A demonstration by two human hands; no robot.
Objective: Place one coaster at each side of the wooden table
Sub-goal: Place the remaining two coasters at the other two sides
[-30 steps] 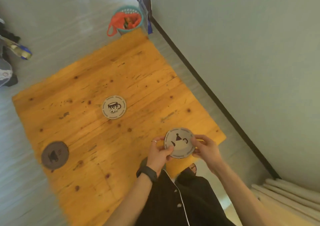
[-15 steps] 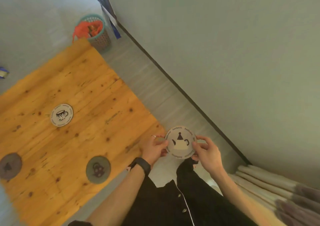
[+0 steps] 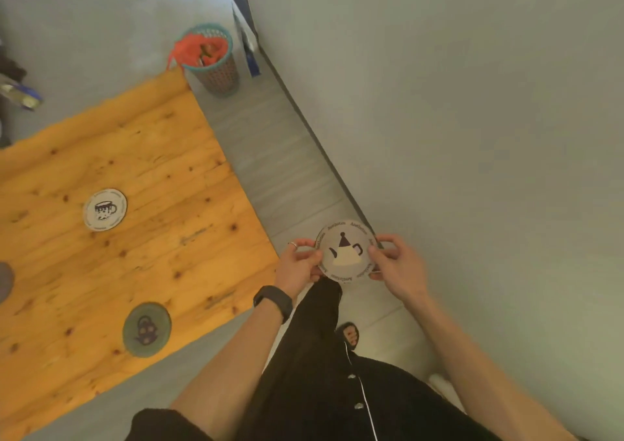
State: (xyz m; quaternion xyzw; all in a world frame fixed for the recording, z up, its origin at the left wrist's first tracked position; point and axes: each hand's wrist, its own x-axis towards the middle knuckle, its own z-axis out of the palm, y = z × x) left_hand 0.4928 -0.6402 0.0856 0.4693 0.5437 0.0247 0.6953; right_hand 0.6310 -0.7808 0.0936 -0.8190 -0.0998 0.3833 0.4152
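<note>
I hold a round grey coaster with a teapot picture [image 3: 345,252] between both hands, over the floor just right of the wooden table [image 3: 162,156]. My left hand [image 3: 297,268] pinches its left edge and my right hand [image 3: 395,265] pinches its right edge. On the table lie a white coaster with a mug picture [image 3: 105,209] near the middle, a dark green coaster [image 3: 147,329] by the near edge, and a grey coaster [image 3: 5,281] cut off at the frame's left edge.
A teal basket with an orange bag [image 3: 211,58] stands on the floor beyond the table's far right corner. A pale wall with a dark skirting [image 3: 304,119] runs along the right. My dark-clothed legs and a slipper [image 3: 349,334] are below the hands.
My view has swung right, so the table now sits left. The teapot coaster, still held in both hands, has gone from above the table's corner to over the floor beside it.
</note>
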